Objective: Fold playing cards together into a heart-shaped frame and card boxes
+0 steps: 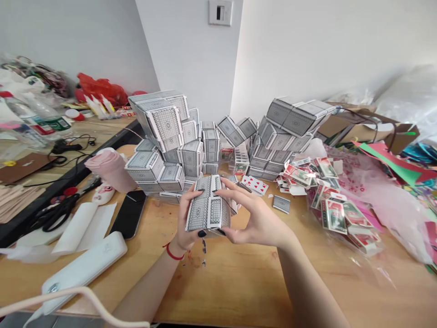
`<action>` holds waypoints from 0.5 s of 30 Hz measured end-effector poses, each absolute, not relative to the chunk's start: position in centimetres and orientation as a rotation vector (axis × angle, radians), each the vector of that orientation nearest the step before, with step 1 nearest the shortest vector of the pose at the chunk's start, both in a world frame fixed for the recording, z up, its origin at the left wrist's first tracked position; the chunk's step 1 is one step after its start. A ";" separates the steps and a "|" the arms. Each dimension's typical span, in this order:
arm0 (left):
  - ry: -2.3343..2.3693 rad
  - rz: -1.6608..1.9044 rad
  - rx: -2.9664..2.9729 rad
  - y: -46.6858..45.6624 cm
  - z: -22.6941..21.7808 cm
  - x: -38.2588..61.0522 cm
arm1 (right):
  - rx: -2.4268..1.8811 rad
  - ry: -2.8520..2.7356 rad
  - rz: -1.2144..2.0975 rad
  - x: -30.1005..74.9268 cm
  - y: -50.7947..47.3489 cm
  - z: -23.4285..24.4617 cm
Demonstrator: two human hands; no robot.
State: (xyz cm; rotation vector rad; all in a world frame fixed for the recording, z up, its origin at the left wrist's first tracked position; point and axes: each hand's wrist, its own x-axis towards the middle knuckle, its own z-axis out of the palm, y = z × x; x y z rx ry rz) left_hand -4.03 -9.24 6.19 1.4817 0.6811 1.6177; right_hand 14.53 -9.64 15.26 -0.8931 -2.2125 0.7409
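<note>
Between my hands, above the wooden table (pixel 232 282), is a block built of grey-patterned playing cards (pixel 205 209). My left hand (pixel 186 223) wraps its left side, thumb across the top face; a red string bracelet is at that wrist. My right hand (pixel 252 212) grips the right side, fingertips on the top and thumb at the lower near corner. Behind it stand stacks of similar card blocks, a tall left pile (pixel 167 123) and a right pile (pixel 293 118). A red heart card (pixel 254 185) lies face up near a small grey-backed card stack (pixel 281 204).
At left are a black phone (pixel 129 214), a pink cup (pixel 111 168), black scissors (pixel 61 212) and a white oblong device (pixel 85 269) with a cable. To the right lie several red and green card boxes (pixel 334 214), plastic bags (pixel 385 196) and coloured paper (pixel 392 159).
</note>
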 end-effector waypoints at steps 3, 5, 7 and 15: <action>0.678 1.619 1.469 -9.2 6.1 -4.0 | -0.898 -2.186 0.748 14.2 -9.7 15.0; 0.673 1.639 1.470 -9.2 6.2 -4.0 | -0.887 -2.172 0.755 14.0 -9.7 14.9; 0.658 1.662 1.480 -9.3 6.3 -4.1 | -0.889 -2.136 0.768 13.8 -9.6 14.7; 0.535 1.419 1.324 -9.4 7.3 -4.0 | -1.108 -1.854 1.080 14.1 -8.5 13.9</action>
